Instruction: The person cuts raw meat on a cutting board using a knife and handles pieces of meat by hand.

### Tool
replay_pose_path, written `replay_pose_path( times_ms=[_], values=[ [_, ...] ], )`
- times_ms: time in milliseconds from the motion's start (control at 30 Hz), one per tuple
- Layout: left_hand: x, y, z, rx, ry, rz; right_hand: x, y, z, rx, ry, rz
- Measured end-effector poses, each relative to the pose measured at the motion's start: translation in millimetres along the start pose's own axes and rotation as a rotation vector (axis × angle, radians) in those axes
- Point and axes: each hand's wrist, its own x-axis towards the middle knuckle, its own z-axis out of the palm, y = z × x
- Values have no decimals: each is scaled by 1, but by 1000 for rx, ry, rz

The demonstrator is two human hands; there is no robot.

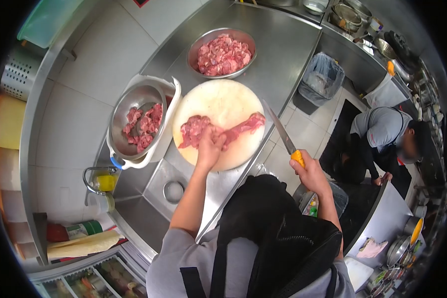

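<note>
A black fabric garment (263,233) is lying nearest the camera, covering the person's front between two grey sleeves. Beyond it, a round, cream-coloured cutting board (228,97) is resting on a stainless-steel counter (280,44). A long piece of raw red meat (244,127) is lying across the board, its broad, lumpy end to the left and its narrow end at the right edge.

The left hand (211,145) is gripping the meat near its middle, fingers closing over it; the fingertips are partly hidden. The right hand (308,170) is closing around the yellow handle of a long steel-bladed knife (284,134). The blade is standing clear of the meat, its tip near the board's right edge.

A round steel bowl (203,39) beyond the board is holding heaped cut meat (223,55). To the left, a second steel bowl (118,119) is holding fewer meat pieces (151,120) and sitting in a white plastic container (156,153). At the right, another person (385,129) in a grey top is bending forward.
</note>
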Motion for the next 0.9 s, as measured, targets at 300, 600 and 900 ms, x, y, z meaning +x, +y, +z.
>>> replay_pose_path(
  times_ms=[300, 600, 900],
  values=[
    [-52, -23, -17, 736, 248, 210, 8, -23, 38, -192, -250, -53],
    [-41, -12, 0, 957, 200, 524, 21, -37, 46, -520, -294, -5],
    [11, -19, -24, 1126, -166, 416, 34, -59, 28, -239, -471, 220]
  ],
)
